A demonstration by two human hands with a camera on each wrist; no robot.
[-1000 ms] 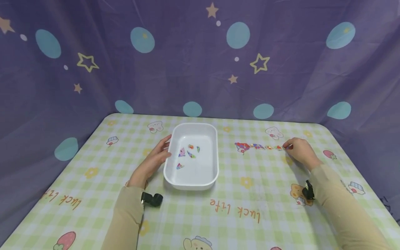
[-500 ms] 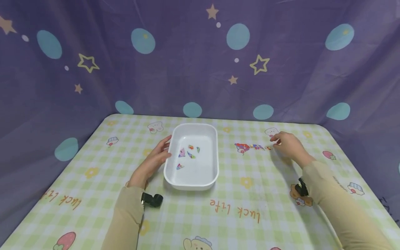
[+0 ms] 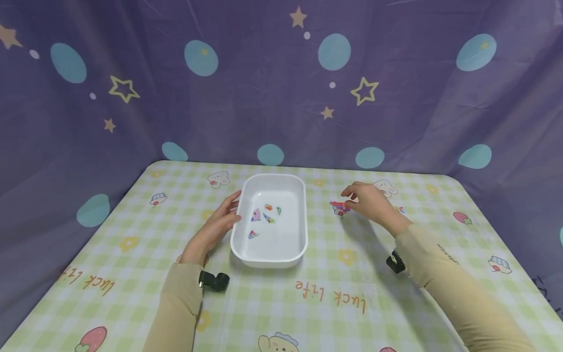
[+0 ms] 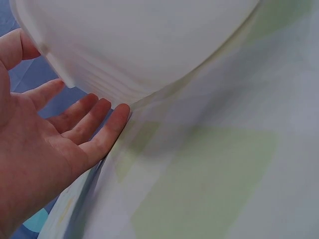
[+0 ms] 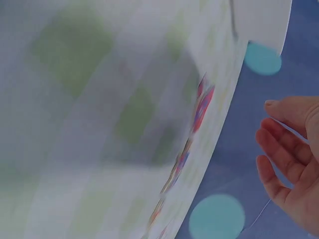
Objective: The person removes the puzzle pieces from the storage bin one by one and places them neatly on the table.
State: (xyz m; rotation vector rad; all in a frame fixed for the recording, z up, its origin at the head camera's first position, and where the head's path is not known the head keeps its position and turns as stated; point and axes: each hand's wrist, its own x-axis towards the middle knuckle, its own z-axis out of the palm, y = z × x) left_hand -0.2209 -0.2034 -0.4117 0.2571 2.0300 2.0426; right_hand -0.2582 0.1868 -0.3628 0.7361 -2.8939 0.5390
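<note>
A white rectangular tray (image 3: 283, 244) stands on the table with several small, colourful flat pieces (image 3: 256, 215) inside it. My left hand (image 3: 214, 226) rests against the tray's left side. In the left wrist view its fingertips (image 4: 119, 113) touch the outer wall, and the thumb lies near the rim. My right hand (image 3: 374, 204) is over a row of similar flat pieces on the table, its fingers loosely bent and holding nothing. At the row's left end a red-and-purple piece (image 3: 337, 207) shows. Another piece (image 3: 399, 209) peeks out beyond the hand; those between are hidden in the head view.
A green-and-white checked cloth (image 3: 321, 264) with printed cartoon figures covers the table. Behind it hangs a purple curtain (image 3: 272, 112) with stars and blue ovals. Each wrist wears a small black camera (image 3: 214, 281).
From the right end of the row, my right hand has moved left over the pieces towards the red-and-purple one. My left hand and the tray have stayed in place.
</note>
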